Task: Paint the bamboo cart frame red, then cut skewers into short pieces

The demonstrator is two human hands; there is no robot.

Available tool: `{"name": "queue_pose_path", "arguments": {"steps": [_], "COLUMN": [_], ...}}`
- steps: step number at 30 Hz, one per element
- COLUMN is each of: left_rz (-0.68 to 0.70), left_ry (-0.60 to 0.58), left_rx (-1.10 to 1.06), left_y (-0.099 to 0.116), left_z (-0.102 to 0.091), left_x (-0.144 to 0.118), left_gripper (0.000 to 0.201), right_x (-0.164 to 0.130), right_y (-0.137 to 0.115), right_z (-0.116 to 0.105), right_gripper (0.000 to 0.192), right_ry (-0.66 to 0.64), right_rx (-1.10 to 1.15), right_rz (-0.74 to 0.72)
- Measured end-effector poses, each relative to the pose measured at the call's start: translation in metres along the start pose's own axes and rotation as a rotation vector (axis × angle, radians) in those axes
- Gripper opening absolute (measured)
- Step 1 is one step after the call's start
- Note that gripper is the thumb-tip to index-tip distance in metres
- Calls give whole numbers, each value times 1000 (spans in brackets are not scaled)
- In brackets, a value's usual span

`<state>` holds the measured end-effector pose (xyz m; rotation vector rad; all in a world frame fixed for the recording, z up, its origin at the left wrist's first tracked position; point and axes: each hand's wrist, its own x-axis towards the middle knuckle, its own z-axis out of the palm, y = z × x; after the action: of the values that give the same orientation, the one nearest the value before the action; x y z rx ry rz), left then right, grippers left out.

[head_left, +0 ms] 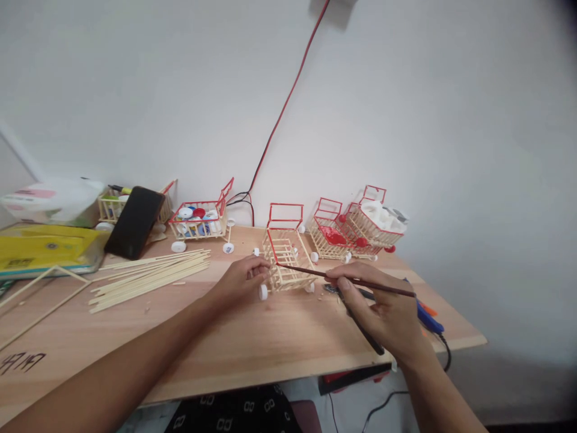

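A small shopping cart (288,278) made of thin wooden sticks stands on the table, on white bottle-cap wheels. Its handle and part of its upper rim are red; the remaining sticks are bare wood. My left hand (247,278) has its fingers closed at the cart's left side, apparently gripping it. Between the fingers of my right hand (376,304) is a slim brown paintbrush (311,272), its tip touching the cart's near left rim corner. Under that hand lies a dark, long-handled tool (363,328), partly hidden.
Other stick carts, one holding bottle caps (198,222) and another a red tub (334,236), line the wall. Loose sticks (151,278), a phone (135,222) and a yellow packet (49,249) lie left. A blue corded tool (428,319) is at right, near the table edge.
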<state>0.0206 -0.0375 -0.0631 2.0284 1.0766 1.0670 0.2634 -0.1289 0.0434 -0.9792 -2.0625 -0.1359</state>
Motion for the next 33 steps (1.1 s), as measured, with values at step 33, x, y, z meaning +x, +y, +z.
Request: {"name": "queue_pose_path", "arguments": {"steps": [33], "left_rz": [-14], "left_ry": [-28], "left_rx": [5], "left_y": [1], "left_z": [0], "left_x": [1], "left_gripper": [28], "right_x": [-8], "right_y": [-8], "right_z": [-13], "right_gripper": [23], "right_ry": [-95], "right_rx": [100], "right_rz": [-37]}}
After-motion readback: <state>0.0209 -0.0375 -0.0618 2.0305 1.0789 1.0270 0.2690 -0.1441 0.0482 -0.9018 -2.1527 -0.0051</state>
